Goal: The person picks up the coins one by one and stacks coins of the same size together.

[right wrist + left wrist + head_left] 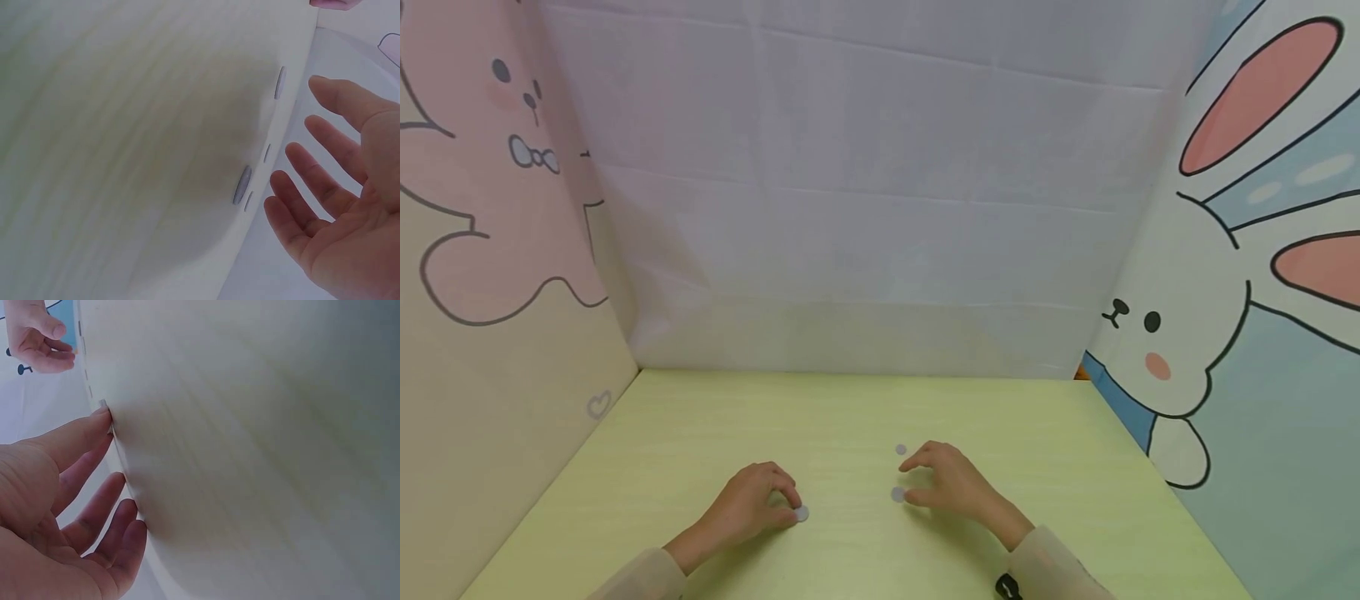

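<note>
My left hand [748,504] is low over the left part of the table, pinching a small flat grey disc [802,513] between thumb and index finger. In the left wrist view the edge of that grey disc [103,403] shows at the thumb tip, close to the tabletop. My right hand [951,483] hovers over the table with loosely bent, spread fingers and holds nothing. One grey disc [898,494] lies by its thumb tip, and another grey disc [901,449] lies farther back near the index finger. The right wrist view shows several discs [242,185] near those fingers.
The pale yellow-green table [820,417] ends at a white cloth backdrop [880,208]. Side panels with a pink cartoon animal [482,208] and white rabbits [1195,350] stand left and right. A small black object [1007,587] is by the right sleeve.
</note>
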`<action>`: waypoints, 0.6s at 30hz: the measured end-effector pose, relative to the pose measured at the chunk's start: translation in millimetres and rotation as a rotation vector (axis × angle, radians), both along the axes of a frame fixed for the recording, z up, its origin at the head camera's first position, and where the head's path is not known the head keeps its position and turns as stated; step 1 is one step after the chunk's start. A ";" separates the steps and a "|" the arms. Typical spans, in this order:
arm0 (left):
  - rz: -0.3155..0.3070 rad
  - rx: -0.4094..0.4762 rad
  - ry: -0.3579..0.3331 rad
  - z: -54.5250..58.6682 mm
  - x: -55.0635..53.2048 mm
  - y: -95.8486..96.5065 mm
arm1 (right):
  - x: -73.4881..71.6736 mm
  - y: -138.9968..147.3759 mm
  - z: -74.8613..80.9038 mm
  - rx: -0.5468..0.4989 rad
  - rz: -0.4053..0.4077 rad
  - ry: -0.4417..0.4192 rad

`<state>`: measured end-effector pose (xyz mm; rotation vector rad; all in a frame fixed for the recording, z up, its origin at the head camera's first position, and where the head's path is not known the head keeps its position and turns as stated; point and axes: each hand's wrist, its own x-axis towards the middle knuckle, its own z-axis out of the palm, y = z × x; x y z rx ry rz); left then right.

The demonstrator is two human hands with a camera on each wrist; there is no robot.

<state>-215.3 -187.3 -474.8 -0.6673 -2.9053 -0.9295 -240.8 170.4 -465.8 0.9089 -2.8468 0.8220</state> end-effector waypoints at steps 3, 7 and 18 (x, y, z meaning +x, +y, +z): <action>-0.001 0.000 -0.003 -0.6 -0.1 -0.8 | -0.1 -0.3 -0.6 0.013 0.000 0.000; -0.004 0.001 -0.002 -2.8 -0.9 -1.2 | 1.9 -1.9 -1.7 0.023 -0.005 -0.019; -0.029 0.006 0.001 -1.6 -0.2 -2.7 | 3.5 -3.7 -4.5 0.014 -0.009 -0.067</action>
